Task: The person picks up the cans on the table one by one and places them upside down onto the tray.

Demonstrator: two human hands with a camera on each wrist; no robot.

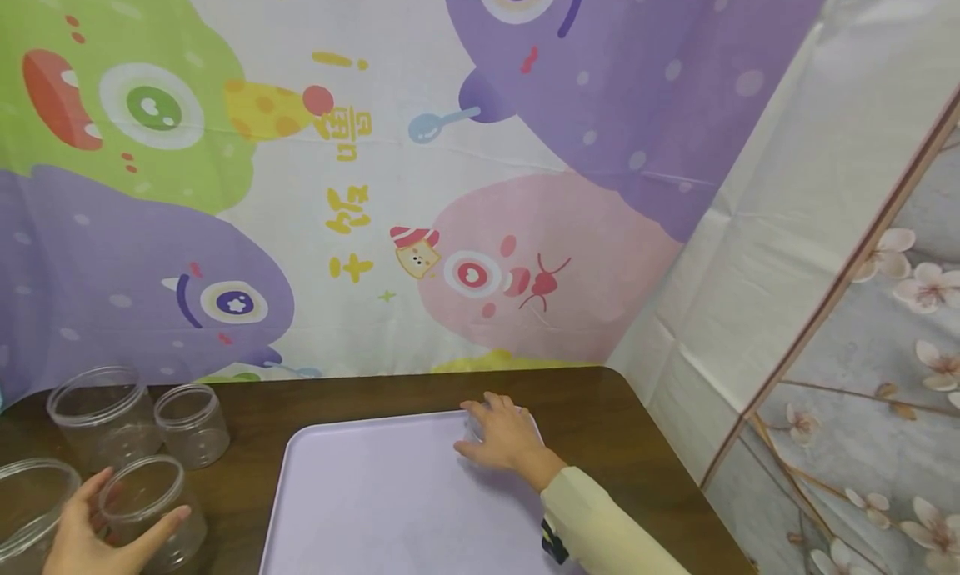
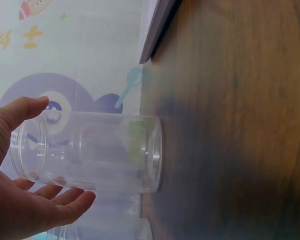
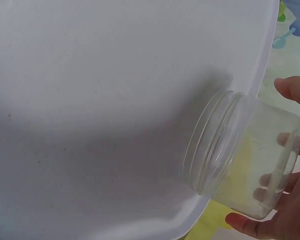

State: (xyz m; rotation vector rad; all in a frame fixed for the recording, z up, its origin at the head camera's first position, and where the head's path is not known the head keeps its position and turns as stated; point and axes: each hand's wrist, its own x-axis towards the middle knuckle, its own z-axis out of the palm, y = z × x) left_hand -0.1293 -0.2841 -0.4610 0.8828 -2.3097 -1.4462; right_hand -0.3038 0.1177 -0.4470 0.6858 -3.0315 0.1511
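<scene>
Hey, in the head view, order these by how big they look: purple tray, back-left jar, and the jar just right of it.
1. Purple tray, by far, though the picture's bottom edge cuts it off.
2. Back-left jar.
3. Jar just right of it.

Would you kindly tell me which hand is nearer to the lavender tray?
The right hand: it is over the far right corner of the tray. The left hand is off to the tray's left, at a clear jar.

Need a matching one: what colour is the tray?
Pale lilac; the tray shows best in head view.
</scene>
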